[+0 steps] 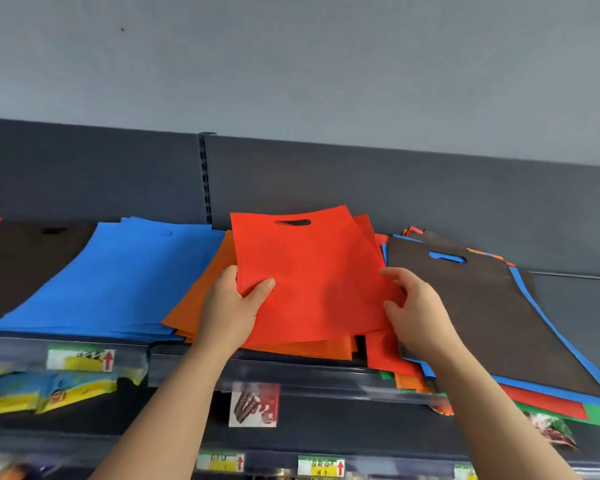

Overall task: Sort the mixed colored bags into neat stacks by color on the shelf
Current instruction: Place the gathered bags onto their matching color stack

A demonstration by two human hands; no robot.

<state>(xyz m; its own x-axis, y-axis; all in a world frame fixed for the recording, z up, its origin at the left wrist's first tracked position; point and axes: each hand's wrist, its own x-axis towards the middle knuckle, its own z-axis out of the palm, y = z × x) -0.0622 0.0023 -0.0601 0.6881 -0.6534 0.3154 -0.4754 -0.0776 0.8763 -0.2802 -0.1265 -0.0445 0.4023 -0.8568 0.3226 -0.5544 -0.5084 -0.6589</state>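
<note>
— Red bag (309,271), one item. Where is it, and who has it?
— Between the two hands, over the orange stack (194,306) that lies under the left hand (232,303). The left hand pinches the near left corner, thumb on top, fingers beneath. The right hand (416,306) holds the near right edge with curled fingers.
— Handling?
— Thin, soft, cloth-like sheet, lying flat. Judged very light and floppy, not fragile. It would likely sag if held by one corner, so a hold on both sides suits it. The cut-out handle is at the far edge, away from both hands.
— Neighbours?
— Blue stack (118,278), left of the left hand. Mixed pile (551,405), right of the right hand, with a brown bag (482,306) on top. More red shows beyond the right hand.
— Risk?
— It may slide on the stack beneath; square the edges before letting go.
</note>
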